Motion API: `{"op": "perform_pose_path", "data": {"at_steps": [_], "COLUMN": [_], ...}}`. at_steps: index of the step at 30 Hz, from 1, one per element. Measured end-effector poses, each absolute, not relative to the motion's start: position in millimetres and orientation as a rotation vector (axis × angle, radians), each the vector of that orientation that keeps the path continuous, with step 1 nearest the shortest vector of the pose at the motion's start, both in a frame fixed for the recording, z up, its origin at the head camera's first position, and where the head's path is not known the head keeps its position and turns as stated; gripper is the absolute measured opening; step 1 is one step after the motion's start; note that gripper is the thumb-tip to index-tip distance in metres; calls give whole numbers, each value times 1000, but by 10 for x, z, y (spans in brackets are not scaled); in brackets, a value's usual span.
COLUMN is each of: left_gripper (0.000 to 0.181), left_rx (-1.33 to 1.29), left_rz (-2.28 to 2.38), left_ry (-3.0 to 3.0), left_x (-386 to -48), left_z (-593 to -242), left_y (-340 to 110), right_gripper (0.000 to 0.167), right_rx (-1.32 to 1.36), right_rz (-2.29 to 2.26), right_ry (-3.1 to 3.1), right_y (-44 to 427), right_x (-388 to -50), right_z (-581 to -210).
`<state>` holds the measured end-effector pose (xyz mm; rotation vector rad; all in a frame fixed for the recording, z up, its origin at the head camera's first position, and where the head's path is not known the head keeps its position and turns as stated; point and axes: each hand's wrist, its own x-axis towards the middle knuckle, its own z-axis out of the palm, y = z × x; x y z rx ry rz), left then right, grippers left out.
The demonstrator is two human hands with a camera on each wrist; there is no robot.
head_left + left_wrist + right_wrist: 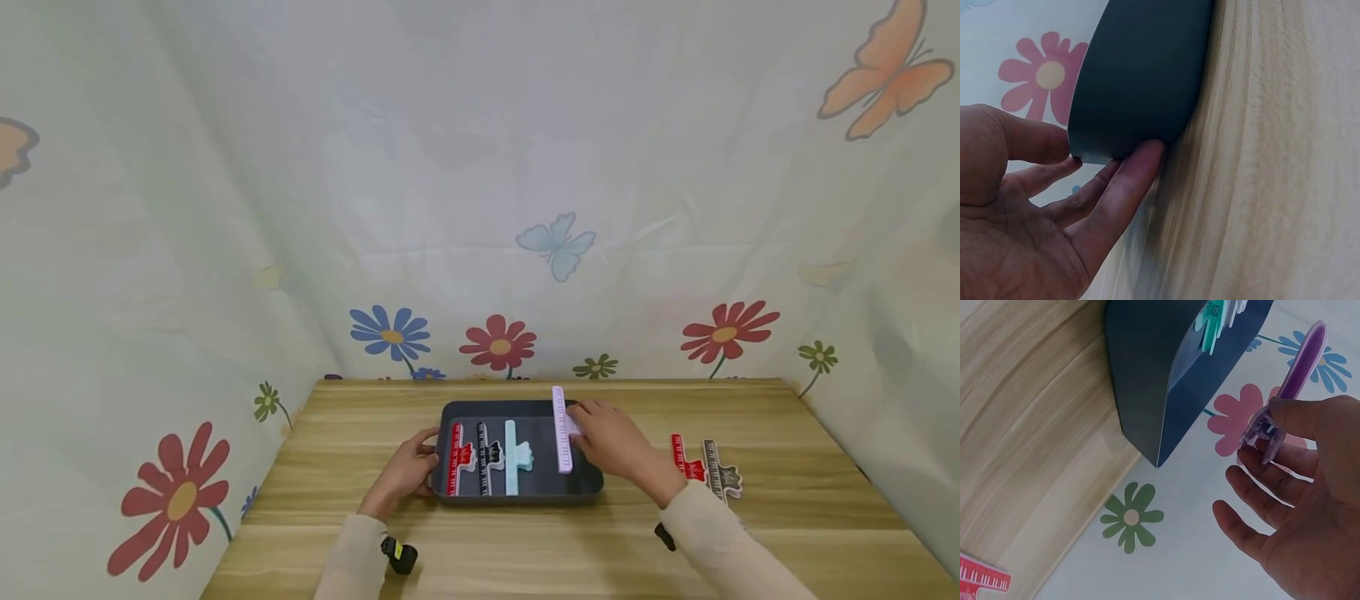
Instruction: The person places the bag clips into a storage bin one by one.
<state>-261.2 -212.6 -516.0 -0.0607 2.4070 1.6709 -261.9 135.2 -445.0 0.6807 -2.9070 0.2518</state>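
My left hand [408, 467] holds the left end of a dark grey tray [517, 501]; in the left wrist view its thumb is at the rim and its fingertips touch the outer wall [1141, 75]. Over the tray's right part, my right hand [611, 437] pinches a lilac clip [562, 433] by its handle, between thumb and fingers in the right wrist view [1300, 365]. Lying side by side inside the tray are a red clip [453, 467], a black clip [482, 467] and a pale turquoise clip [512, 467].
Right of the tray, another red clip [678, 454] and a grey clip [709, 462] lie on the wooden table [510, 550]. A white curtain [450, 167] printed with flowers and butterflies hangs behind the table and at both sides.
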Motion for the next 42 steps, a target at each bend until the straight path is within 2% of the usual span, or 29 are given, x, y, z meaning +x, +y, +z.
{"op": "perform_pose_path", "data": {"at_steps": [42], "left_gripper": [54], "left_rx": [-70], "left_rz": [1674], "left_ry": [2397], "left_x": [-2586], "left_z": [-5138], "left_y": [-2130], "right_gripper": [37], "right_rx": [821], "right_rz": [231], "right_ry": [-2941], "right_y": [1115], "right_x": [-2705], "right_z": [-4775]}}
